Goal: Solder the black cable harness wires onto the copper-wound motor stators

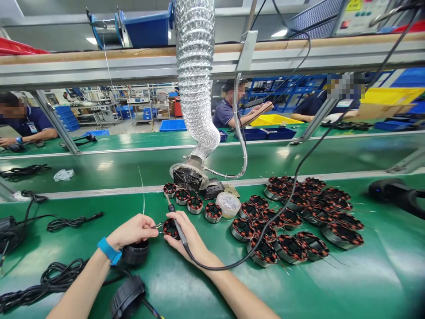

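Note:
My right hand (pixel 190 232) is closed around a soldering iron (pixel 179 229), its tip pointing up and away from me. The same hand's fingers also grip a motor stator (pixel 169 227) with orange-red windings. Just left of it, my left hand (pixel 135 231), with a blue wristband (pixel 109 251), pinches thin wire leads beside the stator. Below that hand sits a round black housing (pixel 135 253). Nearer to me, another black housing (pixel 128 296) lies tilted with coloured wires coming out. Thin solder wire (pixel 144 201) hangs down behind my left hand.
An extraction duct (pixel 195 79) ends in a fan hood (pixel 190 173) ahead. Several stators (pixel 288 248) crowd the right side, near a round translucent container (pixel 228 204). The iron's black cord (pixel 294 184) crosses the bench. Coiled cables (pixel 56 281) lie left. Co-workers sit beyond.

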Motion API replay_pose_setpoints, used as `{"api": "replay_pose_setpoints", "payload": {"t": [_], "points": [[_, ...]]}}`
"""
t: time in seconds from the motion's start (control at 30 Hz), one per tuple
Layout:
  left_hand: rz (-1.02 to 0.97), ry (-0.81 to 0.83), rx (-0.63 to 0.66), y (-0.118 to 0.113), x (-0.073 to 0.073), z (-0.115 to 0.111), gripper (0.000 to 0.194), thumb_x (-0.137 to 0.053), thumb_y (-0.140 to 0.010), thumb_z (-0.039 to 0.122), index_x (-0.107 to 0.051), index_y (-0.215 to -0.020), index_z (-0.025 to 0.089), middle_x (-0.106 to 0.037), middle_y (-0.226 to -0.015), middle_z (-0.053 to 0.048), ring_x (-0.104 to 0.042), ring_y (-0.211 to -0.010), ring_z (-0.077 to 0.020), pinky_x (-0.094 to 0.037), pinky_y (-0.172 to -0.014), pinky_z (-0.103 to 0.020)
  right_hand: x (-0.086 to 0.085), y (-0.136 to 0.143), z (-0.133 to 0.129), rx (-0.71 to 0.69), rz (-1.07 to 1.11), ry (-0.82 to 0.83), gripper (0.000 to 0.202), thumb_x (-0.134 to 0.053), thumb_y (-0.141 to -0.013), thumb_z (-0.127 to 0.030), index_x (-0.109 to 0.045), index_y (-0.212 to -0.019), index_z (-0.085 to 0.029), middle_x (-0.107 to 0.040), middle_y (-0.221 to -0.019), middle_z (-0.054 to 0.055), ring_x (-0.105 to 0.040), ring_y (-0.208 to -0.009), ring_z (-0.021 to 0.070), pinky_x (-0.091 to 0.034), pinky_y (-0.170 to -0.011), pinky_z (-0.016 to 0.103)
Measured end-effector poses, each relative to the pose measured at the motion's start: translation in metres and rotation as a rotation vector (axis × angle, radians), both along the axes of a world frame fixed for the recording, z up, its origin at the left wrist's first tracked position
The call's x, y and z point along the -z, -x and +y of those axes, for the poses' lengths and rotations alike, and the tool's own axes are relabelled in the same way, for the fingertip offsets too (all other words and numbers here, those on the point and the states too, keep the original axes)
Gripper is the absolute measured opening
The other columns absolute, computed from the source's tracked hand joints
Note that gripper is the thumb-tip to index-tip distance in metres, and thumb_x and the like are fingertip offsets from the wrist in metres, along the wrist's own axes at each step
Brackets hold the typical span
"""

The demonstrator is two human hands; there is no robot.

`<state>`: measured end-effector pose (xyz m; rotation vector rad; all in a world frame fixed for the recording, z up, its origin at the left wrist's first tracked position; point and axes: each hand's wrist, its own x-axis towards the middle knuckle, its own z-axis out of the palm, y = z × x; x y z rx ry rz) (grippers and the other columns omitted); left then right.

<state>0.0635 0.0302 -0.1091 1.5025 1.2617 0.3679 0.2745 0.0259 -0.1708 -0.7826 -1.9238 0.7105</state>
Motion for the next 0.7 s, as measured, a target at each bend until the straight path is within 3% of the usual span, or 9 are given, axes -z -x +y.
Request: {"api": "replay_pose_setpoints", "payload": {"t": [0.1,0.17,0.3,0.43,0.7], "points": [[0.067,-0.121,0.015,-0.012,0.004,-0.002,0.043,-0.063,-0.074,0.056,-0.057,-0.063,0.015,-0.035,-0.047,0.008,-0.024,-0.045,-0.0067,-0.015,-0.045,-0.023,0.002,0.002,0.001,-0.004,0.014,0.013,0.061,-0.068,-0.074,-0.006,-0.047,-0.128,-0.026,-0.05,-0.119,0.006,-0.058,-0.102,0.0178,-0.047,-0.092,0.03],[0.1,-0.185,0.011,-0.013,0.005,-0.003,0.045,-0.059,-0.078,0.057,-0.061,-0.066,0.013,-0.036,-0.047,0.008,-0.026,-0.046,-0.0073,-0.017,-0.045,-0.023,0.003,0.003,0.001,-0.002,0.017,0.015,0.061,-0.069,-0.074,-0.006,-0.048,-0.127,-0.026,-0.05,-0.119,0.005,-0.058,-0.1,0.0176,-0.047,-0.092,0.03],[0.016,-0.075,0.003,-0.001,-0.002,-0.004,0.046,-0.057,-0.079,0.059,-0.064,-0.076,0.013,-0.052,-0.052,0.004,-0.036,-0.042,-0.0076,-0.024,-0.045,-0.022,0.0,0.001,-0.001,0.002,0.005,0.004,0.06,-0.07,-0.075,-0.007,-0.047,-0.128,-0.026,-0.05,-0.12,0.005,-0.057,-0.104,0.0182,-0.046,-0.094,0.031],[-0.098,-0.032,-0.04,0.008,-0.011,-0.003,0.039,-0.066,-0.073,0.052,-0.058,-0.07,0.014,-0.057,-0.058,0.001,-0.045,-0.046,-0.0076,-0.03,-0.048,-0.02,-0.004,-0.001,-0.003,-0.011,-0.004,0.004,0.059,-0.069,-0.077,-0.009,-0.046,-0.129,-0.026,-0.05,-0.119,0.006,-0.056,-0.103,0.018,-0.046,-0.094,0.031],[-0.001,-0.135,-0.136,-0.008,0.001,-0.003,0.04,-0.064,-0.072,0.052,-0.065,-0.075,0.012,-0.043,-0.044,0.007,-0.03,-0.042,-0.0067,-0.019,-0.044,-0.022,-0.002,0.001,-0.002,0.006,-0.018,0.012,0.06,-0.069,-0.075,-0.007,-0.047,-0.128,-0.027,-0.051,-0.118,0.005,-0.058,-0.102,0.0187,-0.047,-0.093,0.031]]}}
